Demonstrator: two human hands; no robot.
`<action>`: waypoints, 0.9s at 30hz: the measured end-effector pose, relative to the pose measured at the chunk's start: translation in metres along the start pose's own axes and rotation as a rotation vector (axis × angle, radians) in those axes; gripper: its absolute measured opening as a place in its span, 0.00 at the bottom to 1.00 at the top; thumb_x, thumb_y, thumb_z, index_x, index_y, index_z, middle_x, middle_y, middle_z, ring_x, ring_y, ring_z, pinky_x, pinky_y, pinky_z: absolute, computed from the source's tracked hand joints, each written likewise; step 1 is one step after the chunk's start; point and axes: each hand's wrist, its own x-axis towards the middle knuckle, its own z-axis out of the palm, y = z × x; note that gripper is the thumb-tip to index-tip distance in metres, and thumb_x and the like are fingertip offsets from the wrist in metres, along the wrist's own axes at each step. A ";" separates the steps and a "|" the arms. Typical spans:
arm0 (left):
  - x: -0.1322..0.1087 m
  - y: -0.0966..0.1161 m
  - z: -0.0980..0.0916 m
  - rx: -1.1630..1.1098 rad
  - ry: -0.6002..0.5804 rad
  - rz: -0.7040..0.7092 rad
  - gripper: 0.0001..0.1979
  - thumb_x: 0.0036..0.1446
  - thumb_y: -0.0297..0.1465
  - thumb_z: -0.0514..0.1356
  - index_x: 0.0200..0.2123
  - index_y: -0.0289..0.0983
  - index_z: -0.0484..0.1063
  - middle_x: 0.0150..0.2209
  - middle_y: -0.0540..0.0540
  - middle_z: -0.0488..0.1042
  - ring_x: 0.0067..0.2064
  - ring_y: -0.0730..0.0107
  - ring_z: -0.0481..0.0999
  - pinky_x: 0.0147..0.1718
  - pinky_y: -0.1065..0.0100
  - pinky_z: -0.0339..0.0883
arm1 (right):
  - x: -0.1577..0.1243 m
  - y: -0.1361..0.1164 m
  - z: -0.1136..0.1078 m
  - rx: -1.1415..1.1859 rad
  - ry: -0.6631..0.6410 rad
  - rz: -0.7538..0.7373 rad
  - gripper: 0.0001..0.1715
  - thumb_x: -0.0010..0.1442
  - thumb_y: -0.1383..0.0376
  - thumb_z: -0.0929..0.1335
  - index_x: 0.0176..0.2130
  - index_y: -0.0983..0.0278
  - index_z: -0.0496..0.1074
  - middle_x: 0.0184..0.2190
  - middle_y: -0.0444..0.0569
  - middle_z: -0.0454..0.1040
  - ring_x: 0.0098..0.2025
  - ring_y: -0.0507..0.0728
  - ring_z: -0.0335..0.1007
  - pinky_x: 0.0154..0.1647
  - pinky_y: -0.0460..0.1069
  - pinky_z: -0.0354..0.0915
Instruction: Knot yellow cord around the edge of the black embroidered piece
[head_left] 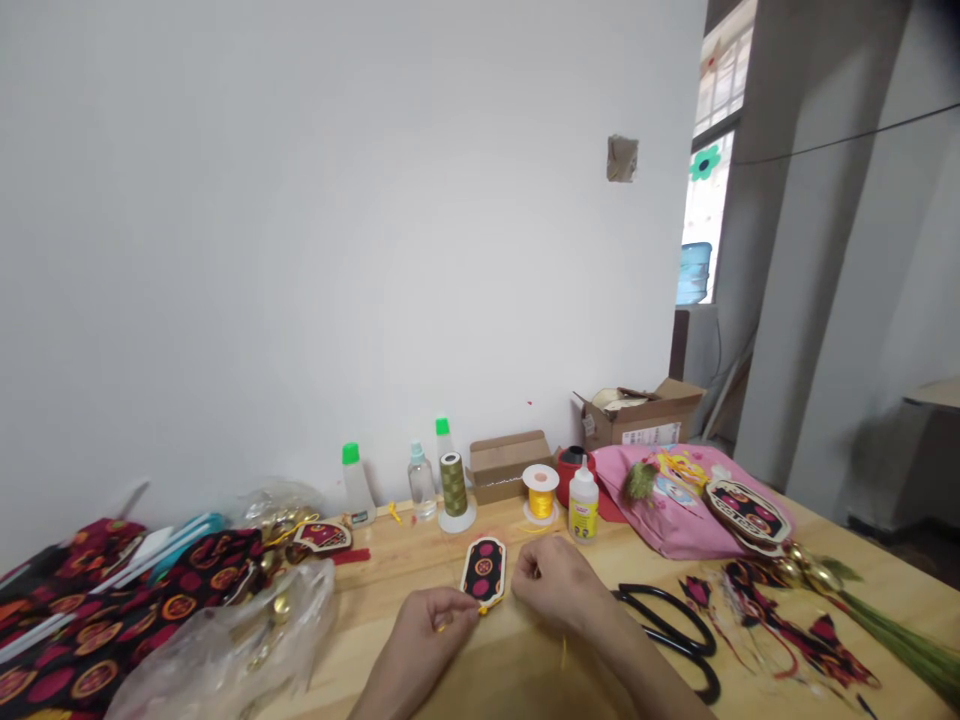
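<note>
1. A pale wooden table [502, 670] stands against a bare white wall [300, 250].
2. The oval fabric ornament [484, 570] lies flat between both hands.
3. The left hand [431, 628] is curled, its fingertips pinching a yellow cord [442, 627].
4. The right hand [551, 582] is half closed just beside the ornament; whether it grips anything cannot be told.
5. Black scissors [667, 630] lie to the right.

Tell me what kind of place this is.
Probably a craft or sewing workbench: a green thread spool, a glue bottle and black scissors sit on a wooden table beside patterned fabric. The left hand and right hand meet at a small fabric-covered ornament.
</note>
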 end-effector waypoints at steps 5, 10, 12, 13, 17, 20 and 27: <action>0.001 0.003 -0.001 0.008 -0.011 0.032 0.16 0.45 0.38 0.53 0.25 0.32 0.74 0.22 0.49 0.73 0.25 0.70 0.67 0.24 0.75 0.58 | -0.009 -0.009 0.001 0.196 -0.173 -0.112 0.14 0.42 0.64 0.62 0.31 0.61 0.71 0.24 0.42 0.72 0.24 0.48 0.63 0.21 0.41 0.52; 0.001 0.009 -0.004 -0.012 0.001 0.081 0.15 0.46 0.37 0.53 0.29 0.33 0.74 0.26 0.47 0.75 0.30 0.66 0.70 0.30 0.72 0.61 | -0.011 -0.012 0.008 0.094 -0.066 -0.215 0.12 0.41 0.66 0.64 0.30 0.60 0.72 0.23 0.42 0.72 0.25 0.49 0.63 0.22 0.42 0.51; 0.001 0.009 -0.004 -0.027 0.000 0.086 0.15 0.46 0.37 0.53 0.30 0.33 0.73 0.27 0.47 0.75 0.32 0.65 0.70 0.32 0.71 0.61 | -0.010 -0.012 0.012 0.066 -0.047 -0.242 0.10 0.43 0.67 0.63 0.27 0.62 0.73 0.22 0.43 0.72 0.24 0.49 0.63 0.22 0.42 0.51; 0.001 0.010 -0.004 -0.032 0.001 0.084 0.15 0.46 0.37 0.53 0.31 0.33 0.73 0.27 0.47 0.75 0.32 0.65 0.70 0.32 0.71 0.61 | -0.009 -0.012 0.014 0.058 -0.041 -0.250 0.10 0.44 0.67 0.63 0.26 0.62 0.73 0.22 0.44 0.72 0.23 0.49 0.62 0.22 0.42 0.50; 0.002 0.010 -0.004 -0.012 0.017 0.093 0.14 0.47 0.35 0.53 0.31 0.34 0.73 0.27 0.47 0.75 0.32 0.65 0.71 0.32 0.71 0.61 | -0.008 -0.013 0.021 0.037 0.027 -0.246 0.11 0.46 0.67 0.61 0.26 0.61 0.73 0.21 0.44 0.72 0.22 0.50 0.62 0.22 0.43 0.50; 0.001 0.012 -0.004 0.012 -0.016 0.123 0.13 0.48 0.35 0.52 0.32 0.36 0.73 0.29 0.47 0.75 0.33 0.65 0.71 0.33 0.72 0.61 | -0.007 -0.012 0.023 0.047 0.054 -0.228 0.11 0.46 0.67 0.61 0.26 0.61 0.72 0.21 0.43 0.72 0.23 0.50 0.62 0.22 0.43 0.50; -0.002 0.016 -0.002 0.056 -0.048 0.147 0.14 0.48 0.36 0.51 0.32 0.38 0.74 0.29 0.49 0.76 0.33 0.64 0.71 0.32 0.73 0.61 | -0.004 -0.008 0.032 0.176 0.066 -0.174 0.12 0.45 0.69 0.60 0.25 0.63 0.71 0.21 0.44 0.72 0.23 0.49 0.63 0.21 0.42 0.51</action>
